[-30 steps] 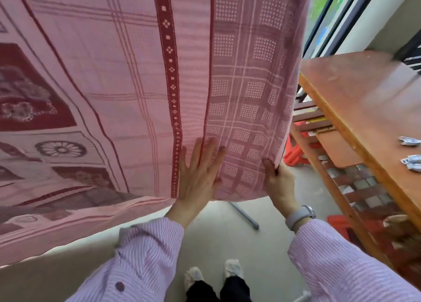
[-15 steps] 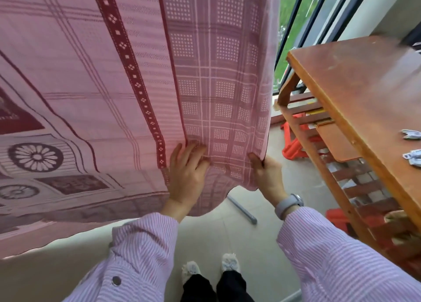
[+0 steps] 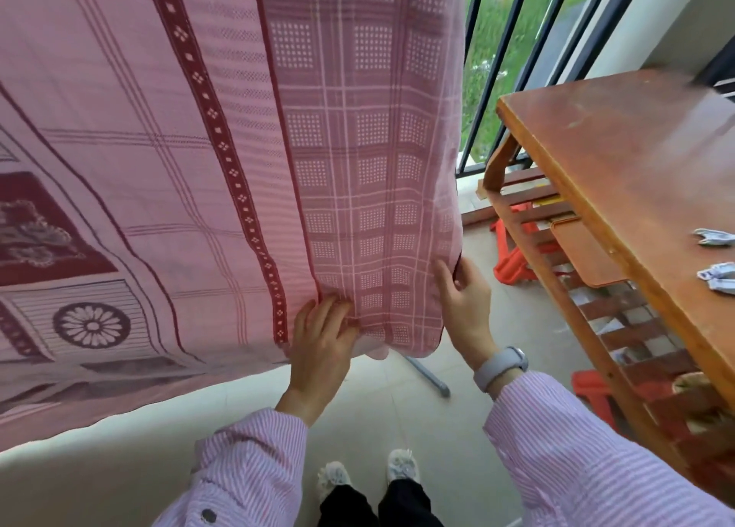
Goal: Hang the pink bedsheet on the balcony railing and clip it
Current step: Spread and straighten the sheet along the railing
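The pink bedsheet (image 3: 238,148) is draped down above and ahead of both hands. Its lower hem is pressed by the flat, straight fingers of the left hand (image 3: 320,343), while the side edge just to the right is pinched between thumb and fingers of the right hand (image 3: 465,307).

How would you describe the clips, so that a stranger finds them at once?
Look at the wooden table on the right. Near its right edge lie two small white clips, one behind the other. They are the only things on the tabletop.
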### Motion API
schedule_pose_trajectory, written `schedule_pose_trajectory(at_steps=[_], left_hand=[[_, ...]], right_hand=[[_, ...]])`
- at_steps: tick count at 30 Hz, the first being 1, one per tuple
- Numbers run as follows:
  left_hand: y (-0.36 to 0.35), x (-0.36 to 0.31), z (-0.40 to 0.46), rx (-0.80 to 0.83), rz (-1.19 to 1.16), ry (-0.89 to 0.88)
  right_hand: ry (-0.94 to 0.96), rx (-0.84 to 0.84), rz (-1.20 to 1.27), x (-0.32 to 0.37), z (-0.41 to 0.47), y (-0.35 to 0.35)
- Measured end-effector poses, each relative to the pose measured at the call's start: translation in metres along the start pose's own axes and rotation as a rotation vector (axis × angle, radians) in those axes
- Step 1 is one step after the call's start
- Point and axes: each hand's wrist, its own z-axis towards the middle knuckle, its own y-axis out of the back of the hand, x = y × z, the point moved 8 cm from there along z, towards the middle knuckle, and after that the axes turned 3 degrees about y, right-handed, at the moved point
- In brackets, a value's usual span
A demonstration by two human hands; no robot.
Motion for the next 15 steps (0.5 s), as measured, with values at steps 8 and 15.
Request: schedule_pose_trajectory(at_steps=[8,15], left_hand=[[-0.004,-0.008,-0.013,-0.01,0.071,-0.053],[-0.031,-0.005,-0.014,0.138,0.08,0.027]], right_hand=[[0.135,-0.171,-0.13,-0.005,-0.004,0.02],[-0.041,-0.041,-0.173,-0.04,0.006,0.0]])
